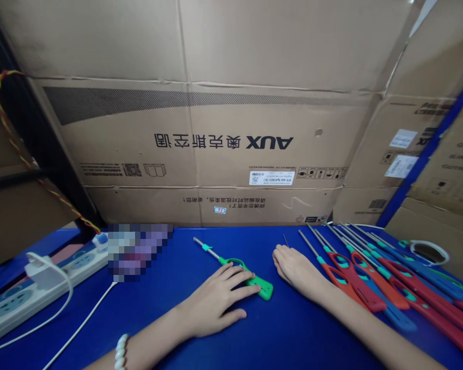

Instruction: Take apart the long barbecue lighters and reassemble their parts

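A green long-neck lighter (263, 289) lies on the blue table, its metal tube pointing to the back left, with a turquoise ring around the tube. My left hand (216, 298) rests over its trigger loop and handle, fingers spread and flat, the thumb on the table. To the right, my right hand (295, 264) is closed near the table top. A thin dark rod (286, 240) sticks up from its fingers; the rest of it is hidden. Beside my right forearm lie several more long-neck lighters (370, 300) in red, orange and blue, side by side with tubes pointing away.
A tall cardboard wall (224, 118) closes off the back, with more cardboard (440, 174) at the right. At the left stands a white power strip (61, 277) with a plug and white cables. A roll of tape (428, 253) lies behind the lighters. A blurred purple item (142, 254) sits back left.
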A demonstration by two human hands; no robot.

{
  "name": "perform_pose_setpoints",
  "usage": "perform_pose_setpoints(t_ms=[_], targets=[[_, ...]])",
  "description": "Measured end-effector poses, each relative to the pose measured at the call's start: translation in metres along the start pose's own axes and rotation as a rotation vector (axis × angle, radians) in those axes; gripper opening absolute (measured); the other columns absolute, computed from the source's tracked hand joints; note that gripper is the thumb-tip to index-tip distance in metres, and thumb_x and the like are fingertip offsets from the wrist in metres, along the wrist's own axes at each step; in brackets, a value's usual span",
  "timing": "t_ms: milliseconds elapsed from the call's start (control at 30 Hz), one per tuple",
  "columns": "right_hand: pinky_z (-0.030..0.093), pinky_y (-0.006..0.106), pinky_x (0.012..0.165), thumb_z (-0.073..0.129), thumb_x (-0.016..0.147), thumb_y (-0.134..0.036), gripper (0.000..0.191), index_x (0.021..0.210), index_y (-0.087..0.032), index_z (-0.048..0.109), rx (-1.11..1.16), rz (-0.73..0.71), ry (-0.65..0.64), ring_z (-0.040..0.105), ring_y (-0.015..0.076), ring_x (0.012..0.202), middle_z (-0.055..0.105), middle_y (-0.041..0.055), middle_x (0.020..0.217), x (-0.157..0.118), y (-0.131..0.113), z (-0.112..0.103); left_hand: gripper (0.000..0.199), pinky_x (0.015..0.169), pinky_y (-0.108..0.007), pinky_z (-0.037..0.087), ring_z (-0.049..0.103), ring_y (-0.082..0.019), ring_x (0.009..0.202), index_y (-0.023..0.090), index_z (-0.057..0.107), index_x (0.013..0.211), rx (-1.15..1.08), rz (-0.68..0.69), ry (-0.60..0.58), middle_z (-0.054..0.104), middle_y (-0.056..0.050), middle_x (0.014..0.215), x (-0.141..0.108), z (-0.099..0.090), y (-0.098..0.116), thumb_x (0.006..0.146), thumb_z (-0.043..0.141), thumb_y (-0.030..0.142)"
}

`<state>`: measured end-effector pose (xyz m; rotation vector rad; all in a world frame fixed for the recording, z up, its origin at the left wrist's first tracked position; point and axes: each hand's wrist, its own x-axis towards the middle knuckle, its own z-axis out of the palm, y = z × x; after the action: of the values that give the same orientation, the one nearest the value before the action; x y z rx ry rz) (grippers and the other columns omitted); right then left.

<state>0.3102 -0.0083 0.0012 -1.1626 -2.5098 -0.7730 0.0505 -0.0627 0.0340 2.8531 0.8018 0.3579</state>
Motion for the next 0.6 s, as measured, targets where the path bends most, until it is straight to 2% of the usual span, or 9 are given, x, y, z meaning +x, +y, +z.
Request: perform_pose_setpoints(t_ms=[200,400,600], targets=[[0.049,0.038,0.077,0.040,0.088,-0.006,0.020,0.089,-0.012,0.058,-0.058,0.033,0.000,0.065,0.0262,0.087,0.068,0.0170,0.096,0.002,0.008,0.013,0.050,0.109,-0.052,0.029,0.039,-0.029,0.129,0.030,0.036,0.141,0.010,0.006,0.007,0.043,-0.006,0.142,-0.001,0.001,0.000,0.093,0.049,0.038],[0.047,0.038,0.081,0.042,0.087,-0.002,0.021,0.092,-0.012,0.060,-0.079,0.014,-0.018,0.063,0.0264,0.092,0.068,0.0164,0.098,-0.001,0.010,0.019,0.051,0.108,-0.052,0.029,0.038,-0.029,0.130,0.029,0.035,0.142,0.028,0.000,-0.005,0.041,-0.006,0.144,-0.002,0.002,-0.001,0.093,0.049,0.038],[0.047,0.040,0.082,0.048,0.085,-0.001,0.019,0.094,-0.012,0.061,-0.039,0.010,-0.030,0.063,0.0268,0.093,0.068,0.0158,0.101,-0.001,0.013,0.013,0.052,0.107,-0.052,0.030,0.036,-0.030,0.132,0.029,0.034,0.142,0.049,0.000,0.002,0.035,-0.007,0.148,-0.003,0.003,-0.002,0.093,0.049,0.038]])
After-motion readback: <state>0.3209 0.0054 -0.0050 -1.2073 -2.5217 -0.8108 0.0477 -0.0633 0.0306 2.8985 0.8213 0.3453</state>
